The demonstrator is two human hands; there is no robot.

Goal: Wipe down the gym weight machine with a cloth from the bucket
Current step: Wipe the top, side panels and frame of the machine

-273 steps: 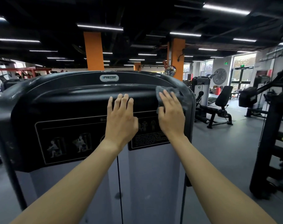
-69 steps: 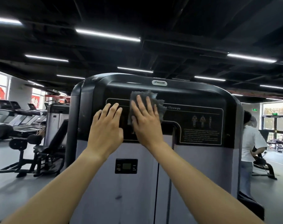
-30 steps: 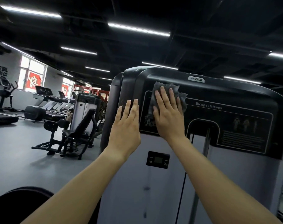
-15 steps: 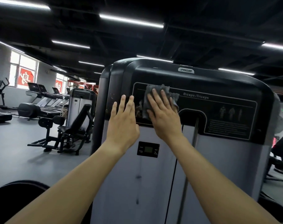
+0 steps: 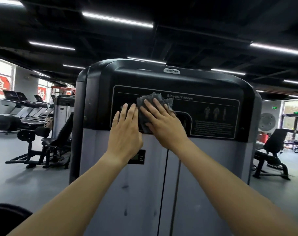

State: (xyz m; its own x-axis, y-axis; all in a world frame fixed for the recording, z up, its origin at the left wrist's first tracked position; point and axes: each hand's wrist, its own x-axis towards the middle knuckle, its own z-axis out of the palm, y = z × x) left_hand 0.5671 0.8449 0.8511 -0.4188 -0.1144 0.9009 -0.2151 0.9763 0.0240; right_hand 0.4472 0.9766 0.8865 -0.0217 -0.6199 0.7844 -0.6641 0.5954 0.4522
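The weight machine (image 5: 204, 167) stands right in front of me, with a black top shroud, a Biceps/Triceps instruction panel (image 5: 213, 116) and a grey lower cover. My right hand (image 5: 163, 123) presses a crumpled grey cloth (image 5: 155, 99) flat against the left part of the panel, fingers straight and spread. Just to its left, my left hand (image 5: 126, 132) rests flat on the panel's lower edge, fingers straight. No bucket is in view.
A black bench machine (image 5: 47, 142) and another weight stack (image 5: 63, 108) stand at left, with treadmills (image 5: 20, 108) behind. Another bench (image 5: 272, 150) sits at right. A small display (image 5: 138, 156) is mounted on the grey cover. A dark round object (image 5: 7, 217) fills the bottom-left corner.
My right hand has slid the cloth to the right and a little down along the panel. My left hand followed beside it. The view has turned more square to the machine.
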